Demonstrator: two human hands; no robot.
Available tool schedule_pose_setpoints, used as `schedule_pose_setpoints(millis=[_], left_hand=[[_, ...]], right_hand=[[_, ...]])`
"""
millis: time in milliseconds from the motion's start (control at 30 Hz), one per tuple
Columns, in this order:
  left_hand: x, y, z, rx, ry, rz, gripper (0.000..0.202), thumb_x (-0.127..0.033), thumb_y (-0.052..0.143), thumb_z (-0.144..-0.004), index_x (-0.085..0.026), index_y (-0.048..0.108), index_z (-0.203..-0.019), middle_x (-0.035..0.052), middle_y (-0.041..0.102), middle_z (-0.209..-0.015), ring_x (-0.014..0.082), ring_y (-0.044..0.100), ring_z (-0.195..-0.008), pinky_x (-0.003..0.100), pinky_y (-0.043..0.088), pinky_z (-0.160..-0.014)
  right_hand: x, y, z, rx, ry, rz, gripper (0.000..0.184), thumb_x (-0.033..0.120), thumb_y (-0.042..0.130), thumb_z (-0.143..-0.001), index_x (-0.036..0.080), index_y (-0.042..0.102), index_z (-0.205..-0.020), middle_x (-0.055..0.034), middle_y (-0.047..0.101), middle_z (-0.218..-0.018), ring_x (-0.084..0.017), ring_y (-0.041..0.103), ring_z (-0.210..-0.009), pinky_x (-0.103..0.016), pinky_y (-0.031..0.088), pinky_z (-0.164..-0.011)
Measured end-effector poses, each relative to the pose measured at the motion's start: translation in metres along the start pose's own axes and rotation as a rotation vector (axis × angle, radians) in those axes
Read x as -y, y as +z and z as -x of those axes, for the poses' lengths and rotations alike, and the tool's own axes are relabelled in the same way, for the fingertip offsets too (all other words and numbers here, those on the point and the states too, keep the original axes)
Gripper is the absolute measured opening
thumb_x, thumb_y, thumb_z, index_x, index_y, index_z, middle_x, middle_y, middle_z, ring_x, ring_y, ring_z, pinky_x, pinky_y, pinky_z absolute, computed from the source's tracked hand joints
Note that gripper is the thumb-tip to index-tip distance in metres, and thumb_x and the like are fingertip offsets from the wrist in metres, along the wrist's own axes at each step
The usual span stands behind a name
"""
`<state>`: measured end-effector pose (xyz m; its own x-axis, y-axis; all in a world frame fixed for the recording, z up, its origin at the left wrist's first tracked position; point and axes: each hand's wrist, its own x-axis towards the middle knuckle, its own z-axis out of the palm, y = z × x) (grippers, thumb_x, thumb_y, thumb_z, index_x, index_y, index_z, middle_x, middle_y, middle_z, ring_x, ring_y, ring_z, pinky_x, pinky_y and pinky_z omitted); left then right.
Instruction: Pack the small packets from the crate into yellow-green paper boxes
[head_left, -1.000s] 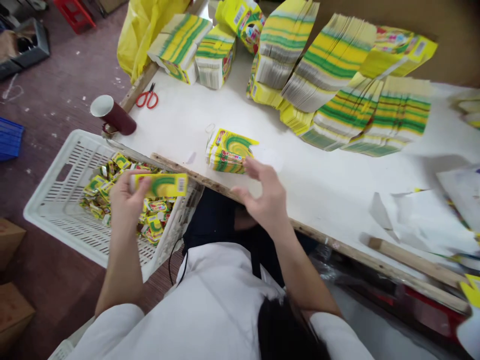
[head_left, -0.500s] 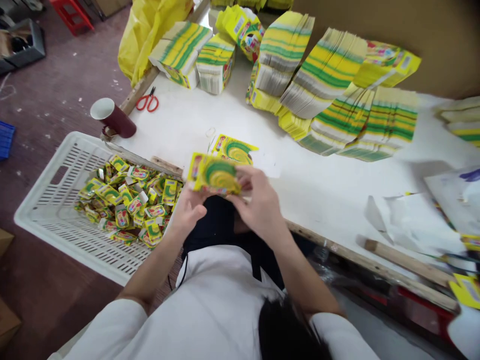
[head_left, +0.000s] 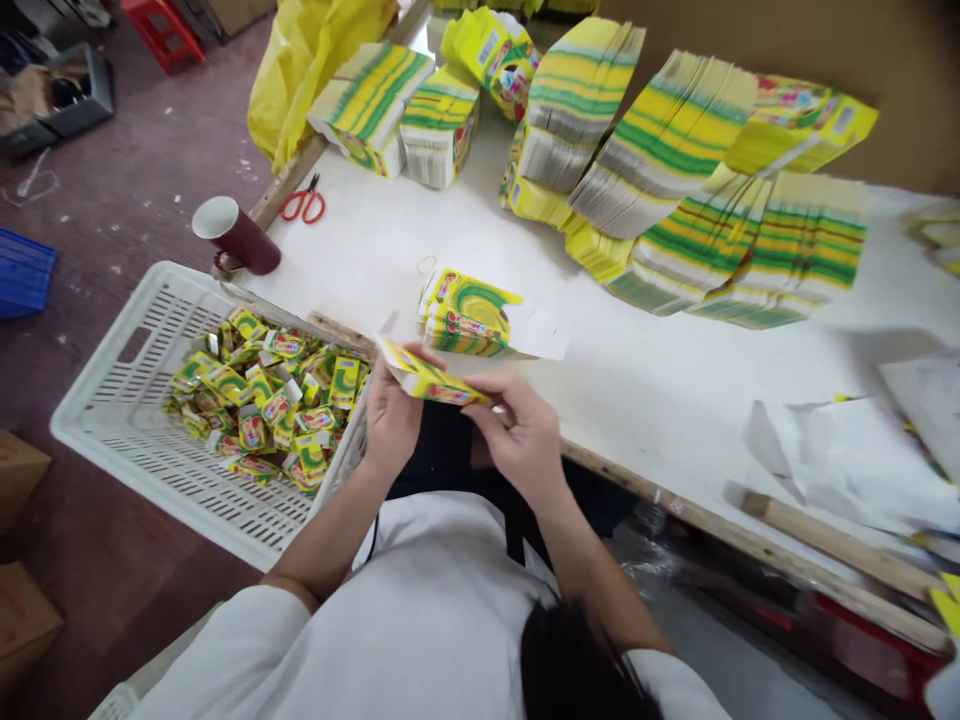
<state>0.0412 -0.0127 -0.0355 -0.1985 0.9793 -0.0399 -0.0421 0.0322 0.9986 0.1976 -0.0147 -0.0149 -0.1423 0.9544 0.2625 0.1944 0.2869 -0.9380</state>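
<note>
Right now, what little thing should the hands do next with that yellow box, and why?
I think the left hand might press in the pale flap at the left end of the yellow box. That flap seems to stick out close to the left fingers, while the right hand grips the other end and could hold the box steady.

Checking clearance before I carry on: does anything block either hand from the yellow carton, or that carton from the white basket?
Nothing blocks the hands: the left hand and right hand both hold the yellow carton. Toward the white basket, the left hand itself lies between; no loose object visibly does.
</note>
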Motion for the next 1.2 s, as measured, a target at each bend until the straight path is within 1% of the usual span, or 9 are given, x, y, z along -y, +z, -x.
schedule_pose_setpoints(millis=[133,300,433,567,633,767,933,1067,1200], left_hand=[[-0.01,-0.029,-0.001,-0.028,0.03,0.042,0.041,-0.061,0.075,-0.076,-0.024,0.073,-0.096,0.0049,0.076,-0.096,0.0241,0.071,-0.097,0.038,0.055,-0.092],[-0.054,-0.049,-0.009,0.253,0.23,-0.219,0.102,-0.088,0.068,-0.056,-0.023,0.059,-0.134,0.0159,0.061,-0.138,0.0383,0.052,-0.136,0.049,0.041,-0.114],[-0.055,-0.032,-0.001,0.495,0.21,-0.687,0.086,-0.049,0.087,-0.065,-0.021,0.05,-0.137,0.0149,0.063,-0.132,0.0348,0.062,-0.121,0.047,0.048,-0.104],[-0.036,-0.012,0.013,0.46,0.272,-0.749,0.069,-0.029,0.077,-0.075,-0.023,0.044,-0.136,0.0099,0.064,-0.124,0.0277,0.066,-0.11,0.038,0.054,-0.094],[-0.028,-0.007,0.018,0.46,0.375,-0.725,0.074,-0.023,0.075,-0.075,-0.024,0.038,-0.139,0.0107,0.061,-0.128,0.0273,0.064,-0.114,0.038,0.054,-0.095],[-0.02,-0.004,0.019,0.477,0.537,-0.708,0.071,-0.015,0.069,-0.073,-0.024,0.039,-0.136,0.0092,0.06,-0.119,0.025,0.064,-0.108,0.034,0.055,-0.087],[-0.017,-0.008,0.015,0.455,0.444,-0.77,0.055,-0.017,0.067,-0.074,-0.026,0.042,-0.122,0.0062,0.06,-0.113,0.0218,0.067,-0.096,0.031,0.054,-0.076],[-0.011,-0.01,0.011,0.471,0.401,-0.725,0.07,-0.024,0.066,-0.08,-0.023,0.026,-0.138,0.0126,0.057,-0.124,0.0239,0.068,-0.1,0.035,0.055,-0.081],[-0.012,-0.013,0.009,0.381,0.432,-0.838,0.074,-0.02,0.071,-0.075,-0.019,0.031,-0.137,0.0176,0.052,-0.13,0.031,0.058,-0.121,0.044,0.053,-0.095]], right_hand=[[-0.004,-0.021,0.001,0.011,-0.091,0.072,0.015,0.024,0.063,-0.094,0.029,0.074,-0.102,-0.0012,0.076,-0.09,-0.018,0.07,-0.078,-0.031,0.057,-0.069],[-0.006,-0.031,0.004,0.077,-0.267,0.381,0.027,0.017,0.058,-0.096,0.036,0.077,-0.1,-0.001,0.076,-0.087,-0.021,0.067,-0.086,-0.042,0.053,-0.089],[-0.003,-0.021,0.008,0.049,-0.39,0.383,0.032,0.021,0.064,-0.093,0.041,0.069,-0.118,-0.0006,0.074,-0.11,-0.025,0.064,-0.113,-0.053,0.039,-0.113],[-0.007,-0.01,0.013,-0.229,-0.121,0.155,0.071,0.044,0.067,-0.091,0.03,0.035,-0.153,-0.0146,0.046,-0.153,-0.034,0.044,-0.143,-0.058,0.041,-0.115],[-0.012,-0.004,0.014,-0.114,0.042,-0.039,0.073,0.049,0.06,-0.094,0.027,0.029,-0.156,-0.0163,0.047,-0.153,-0.031,0.05,-0.14,-0.052,0.049,-0.109],[-0.023,0.002,0.012,0.236,0.246,-0.372,0.062,0.056,0.052,-0.097,0.026,0.041,-0.149,-0.013,0.064,-0.139,-0.027,0.066,-0.122,-0.044,0.058,-0.099],[-0.023,0.004,0.011,0.208,0.193,-0.377,0.083,0.066,0.054,-0.092,0.023,0.029,-0.157,-0.0167,0.06,-0.144,-0.029,0.064,-0.126,-0.045,0.057,-0.103],[-0.018,0.006,0.019,0.233,-0.077,-0.082,0.061,0.034,0.05,-0.102,0.03,0.029,-0.159,-0.0101,0.041,-0.161,-0.026,0.045,-0.145,-0.045,0.044,-0.117],[-0.021,0.001,0.017,0.06,-0.12,0.066,0.057,0.012,0.042,-0.1,0.038,0.046,-0.15,-0.0036,0.048,-0.157,-0.022,0.053,-0.139,-0.042,0.049,-0.114]])
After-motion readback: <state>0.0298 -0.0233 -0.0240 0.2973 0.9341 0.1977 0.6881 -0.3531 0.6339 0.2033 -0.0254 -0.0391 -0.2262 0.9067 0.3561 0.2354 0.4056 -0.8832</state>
